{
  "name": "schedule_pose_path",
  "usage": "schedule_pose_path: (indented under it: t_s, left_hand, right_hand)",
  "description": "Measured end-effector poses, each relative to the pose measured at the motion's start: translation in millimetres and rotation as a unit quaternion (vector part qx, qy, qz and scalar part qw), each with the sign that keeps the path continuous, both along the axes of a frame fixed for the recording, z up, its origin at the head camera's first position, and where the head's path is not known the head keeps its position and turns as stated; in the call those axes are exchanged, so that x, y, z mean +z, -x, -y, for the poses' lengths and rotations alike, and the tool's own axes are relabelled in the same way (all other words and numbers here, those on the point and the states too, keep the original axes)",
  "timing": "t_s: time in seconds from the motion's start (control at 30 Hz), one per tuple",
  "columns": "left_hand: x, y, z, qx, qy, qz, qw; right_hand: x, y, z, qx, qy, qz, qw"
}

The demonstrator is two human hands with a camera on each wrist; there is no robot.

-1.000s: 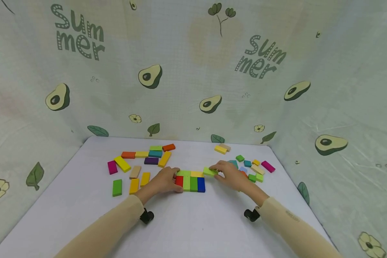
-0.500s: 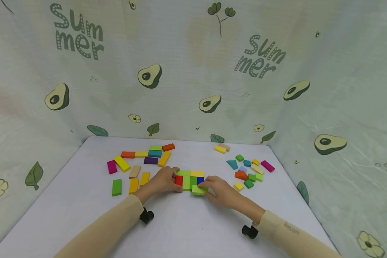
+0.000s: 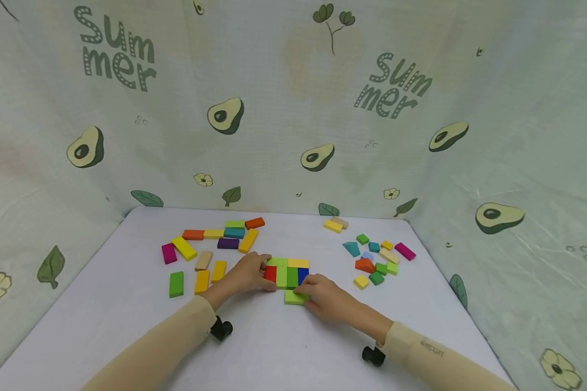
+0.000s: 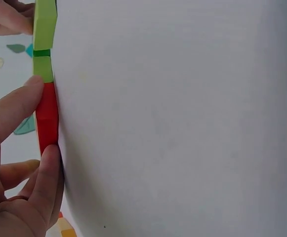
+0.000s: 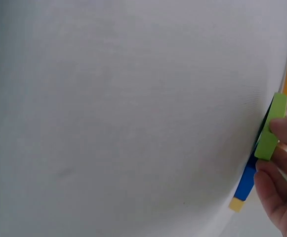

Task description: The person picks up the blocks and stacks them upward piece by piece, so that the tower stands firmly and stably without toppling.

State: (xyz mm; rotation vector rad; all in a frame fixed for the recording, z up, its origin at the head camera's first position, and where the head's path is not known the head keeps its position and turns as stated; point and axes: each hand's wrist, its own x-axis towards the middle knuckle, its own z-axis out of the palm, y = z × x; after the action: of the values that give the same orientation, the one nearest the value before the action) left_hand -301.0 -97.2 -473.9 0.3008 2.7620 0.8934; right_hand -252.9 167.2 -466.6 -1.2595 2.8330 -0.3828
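My right hand [image 3: 331, 300] pinches a light green block [image 3: 293, 297] along the near edge of a flat patch of coloured blocks. In the right wrist view this light green block [image 5: 271, 127] overlaps the blue block [image 5: 245, 181]. At the patch's left end, my left hand [image 3: 248, 273] holds the red block [image 3: 271, 273] with its fingers curled round that side. Beside the red one lie an upright light green block [image 3: 281, 278], a green block [image 3: 292, 278] and the blue block. Behind them run another light green block [image 3: 277, 262] and a yellow block [image 3: 298, 263].
Loose blocks lie left of the patch, among them a green block [image 3: 176, 284], a purple block [image 3: 228, 244] and a tan block [image 3: 203, 260]. Smaller pieces, including a red-orange block [image 3: 364, 265] and a teal triangle [image 3: 351, 248], are scattered right. A printed cloth surrounds the white table [image 3: 254, 353].
My right hand has carried the light green block from the patch's back right corner toward me and left, to its near edge. My left hand has stayed at the left end.
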Motion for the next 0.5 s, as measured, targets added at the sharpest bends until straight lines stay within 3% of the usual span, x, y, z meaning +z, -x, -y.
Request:
schedule_pose_path:
  t_s: [0.33,0.5]
  left_hand:
    - [0.7,-0.6,1.5,-0.006,-0.01,0.005,0.9999]
    - [2.3,-2.4,4.7,-0.015,-0.019,0.006,0.9997]
  right_hand:
    - [-1.8,-3.2,2.2,0.038,0.003,-0.061,0.9974]
    - [-1.6,-3.5,3.2,0.035,-0.004,-0.066,0.9972]
